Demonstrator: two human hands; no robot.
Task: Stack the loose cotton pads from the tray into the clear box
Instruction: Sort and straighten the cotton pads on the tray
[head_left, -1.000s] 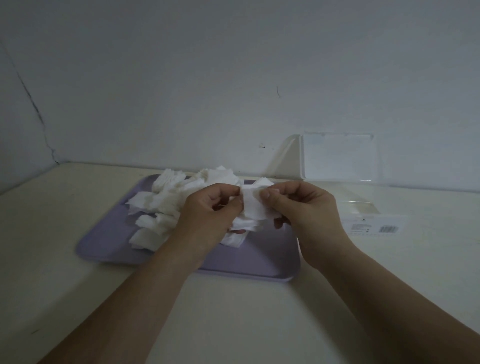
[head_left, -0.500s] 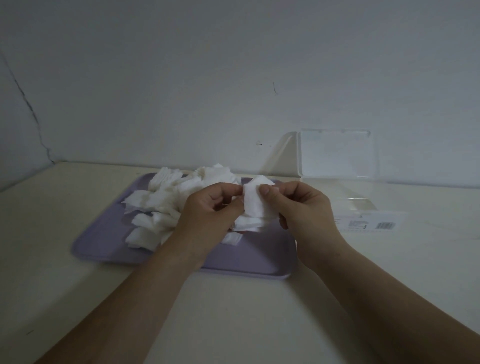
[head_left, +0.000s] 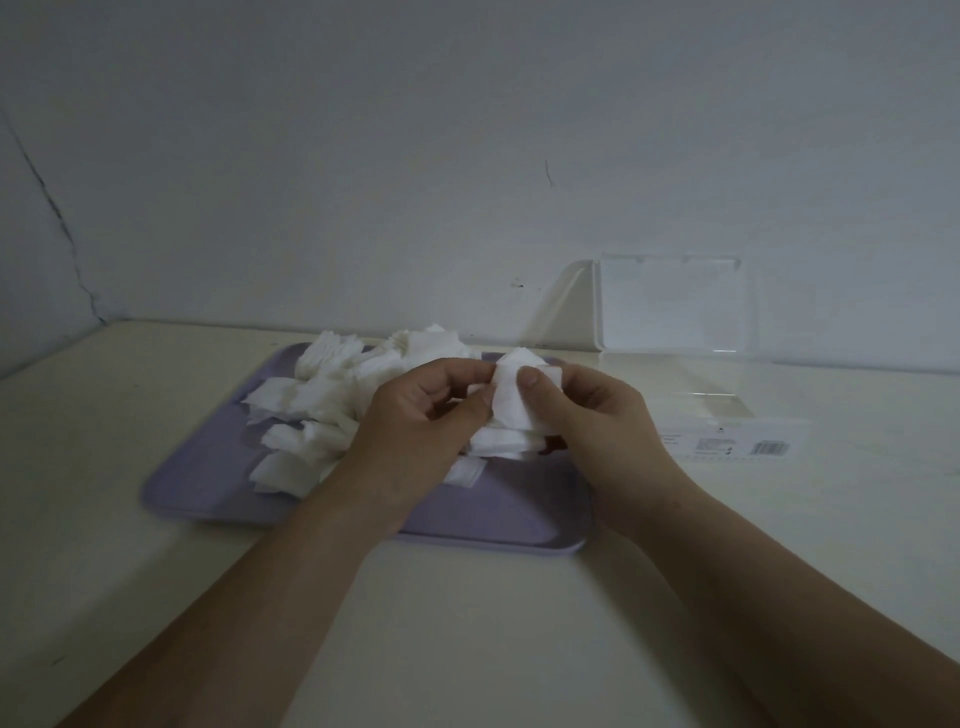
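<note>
Right at the centre, both hands close on one small bunch of cotton pads (head_left: 511, 402). The left hand (head_left: 415, 421) pinches its left edge between thumb and curled fingers. The right hand (head_left: 597, 415) presses its thumb flat on the front face, with the fingers curled behind. These held squares are thin, soft and white, slightly fanned, with one corner poking up, and they hover above the tray's middle. Beneath them, a few more lie in a flat layer on the tray (head_left: 519, 525), which is lilac, smooth and rectangular, with rounded corners and a low lip. Over the tray's left half the loose pads (head_left: 322, 400) sit in a fluffy, jumbled heap. Just beside the tray's right edge stands the clear box (head_left: 691, 395), glossy and rectangular. Its lid (head_left: 675, 306) is raised upright and a barcode label (head_left: 737, 446) sits on its front. Tray and box rest on a smooth cream table (head_left: 467, 623).
</note>
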